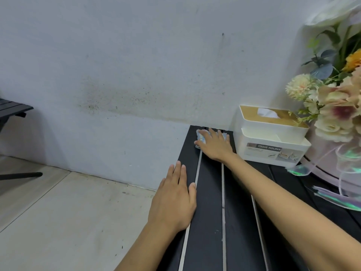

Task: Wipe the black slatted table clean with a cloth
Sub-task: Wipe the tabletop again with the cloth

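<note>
Here the cloth (203, 138) lies at the table's (207, 222) far corner, right of centre, pinned under the flat, spread right hand (214, 146) on an outstretched arm. The left hand (174, 198) rests flat, fingers straight, on the table's left edge, lower centre, with the tissue holder (273, 139) just right of the cloth.

The black slatted table (210, 212) bears a cloth (200, 134), a tissue holder (273, 142) and a wrapped bouquet (336, 112).

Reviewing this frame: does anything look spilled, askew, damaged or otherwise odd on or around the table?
Nothing is spilled or knocked over. The right hand presses the cloth flat at the far corner of the table; the tissue holder stands upright. Only oddities: dark speckled wall stains, and the bouquet's ribbon trailing over the slats.
</note>
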The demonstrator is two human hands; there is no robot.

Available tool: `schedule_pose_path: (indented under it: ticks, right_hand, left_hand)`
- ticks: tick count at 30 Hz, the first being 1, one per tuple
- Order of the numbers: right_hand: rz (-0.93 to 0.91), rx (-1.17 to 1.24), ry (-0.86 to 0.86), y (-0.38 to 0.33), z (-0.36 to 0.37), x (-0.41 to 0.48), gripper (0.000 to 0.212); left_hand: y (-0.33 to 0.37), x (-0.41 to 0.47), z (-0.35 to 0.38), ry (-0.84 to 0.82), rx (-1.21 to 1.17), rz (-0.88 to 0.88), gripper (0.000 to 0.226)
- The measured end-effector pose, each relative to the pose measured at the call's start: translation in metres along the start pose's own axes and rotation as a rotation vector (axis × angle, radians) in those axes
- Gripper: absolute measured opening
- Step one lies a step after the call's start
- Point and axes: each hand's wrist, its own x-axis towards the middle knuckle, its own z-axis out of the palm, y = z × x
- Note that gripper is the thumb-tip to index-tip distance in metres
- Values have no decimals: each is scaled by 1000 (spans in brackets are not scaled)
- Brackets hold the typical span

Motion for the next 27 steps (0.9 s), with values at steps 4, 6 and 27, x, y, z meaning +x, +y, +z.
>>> schedule_pose_path:
  ticks: [4,6,27]
  right_hand:
    - [-179,54,-57,-13,1,-71,53]
    - [-217,50,-49,-14,3,-90,51]
    - [-267,21,-97,-12,-3,-105,51]
  left_hand:
    - [-1,2,2,-2,30,14,56]
    - [-2,2,2,-5,37,14,56]
    - [-1,3,1,-19,44,20,57]
